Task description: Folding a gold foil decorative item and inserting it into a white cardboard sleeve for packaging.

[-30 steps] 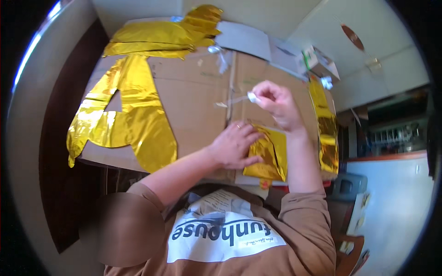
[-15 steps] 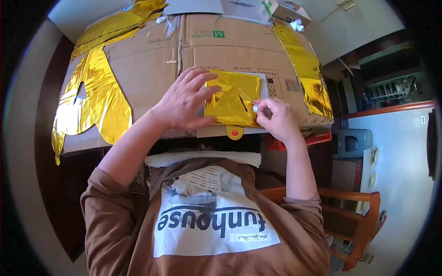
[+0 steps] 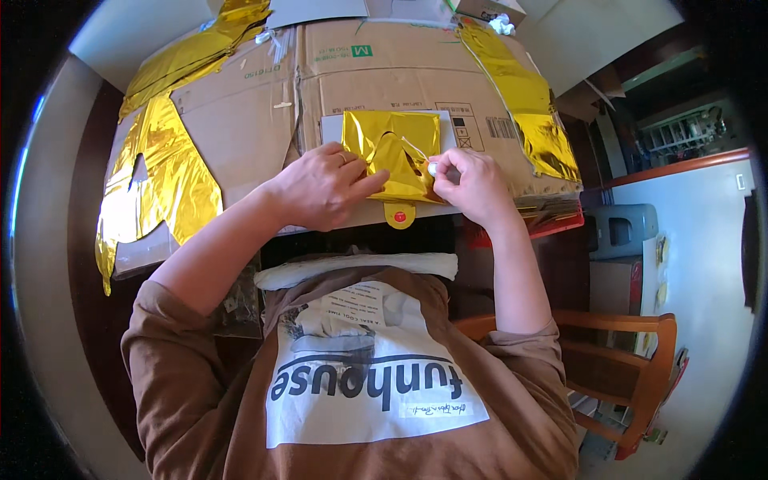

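A folded piece of shiny gold foil (image 3: pixel 412 132) lies on a white sheet (image 3: pixel 332 128) at the cardboard's near edge. It has a dark slit and creases. A yellow tab with a red dot (image 3: pixel 400 214) pokes out below it. My left hand (image 3: pixel 324 188) is at the foil's left side, fingers bent and thumb over it, gripping its edge. My right hand (image 3: pixel 468 184) pinches a small white rounded thing (image 3: pixel 433 169) at the foil's right edge; its kind is unclear. A thin pale line runs across the foil toward those fingertips.
Flattened cardboard (image 3: pixel 240 112) covers the table. Gold foil with cut-like openings (image 3: pixel 164 176) hangs over the left edge; a gold foil strip (image 3: pixel 520 96) lies at right. Crumpled white tissue (image 3: pixel 502 24) sits at the back. A wooden chair (image 3: pixel 616 360) stands at my right.
My left hand's fingers have drawn in from spread to bent, moving down at the foil's left side. The foil's slit gapes wider and its middle is more rumpled. My right hand keeps its pinch.
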Demonstrator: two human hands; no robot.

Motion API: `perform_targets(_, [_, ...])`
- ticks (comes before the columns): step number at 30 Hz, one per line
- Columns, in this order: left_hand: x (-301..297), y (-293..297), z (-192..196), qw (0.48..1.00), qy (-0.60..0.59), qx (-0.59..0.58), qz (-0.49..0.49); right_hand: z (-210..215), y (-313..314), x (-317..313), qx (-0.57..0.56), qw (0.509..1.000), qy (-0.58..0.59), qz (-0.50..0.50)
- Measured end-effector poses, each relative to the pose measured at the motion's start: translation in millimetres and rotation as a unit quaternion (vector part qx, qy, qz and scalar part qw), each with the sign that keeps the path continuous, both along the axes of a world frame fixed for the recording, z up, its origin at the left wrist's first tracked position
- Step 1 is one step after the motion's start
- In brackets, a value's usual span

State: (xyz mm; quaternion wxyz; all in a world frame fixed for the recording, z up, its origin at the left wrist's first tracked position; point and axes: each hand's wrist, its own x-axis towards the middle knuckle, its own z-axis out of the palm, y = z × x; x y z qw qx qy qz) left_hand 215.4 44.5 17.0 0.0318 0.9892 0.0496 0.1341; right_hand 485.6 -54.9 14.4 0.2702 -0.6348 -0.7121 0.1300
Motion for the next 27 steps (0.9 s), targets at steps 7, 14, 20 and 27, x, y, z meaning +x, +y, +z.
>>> perform_targets(7, [0, 20, -11, 0.986, -0.164, 0.005, -0.025, 0, -1, -2, -0.013, 0.998, 0.047, -0.032])
perform_targets(14, [3, 37, -31, 0.976, -0.181, -0.124, -0.006, 10, -19, 11, 0.100, 0.987, 0.126, 0.017])
perform_targets(20, [-1, 38, -26, 0.967, -0.184, -0.161, 0.072, 67, -68, -24, 0.057, 0.971, 0.192, 0.132])
perform_targets(27, [2, 40, -26, 0.957, -0.193, -0.193, 0.096, 34, -5, -47, 0.179, 0.967, 0.117, 0.137])
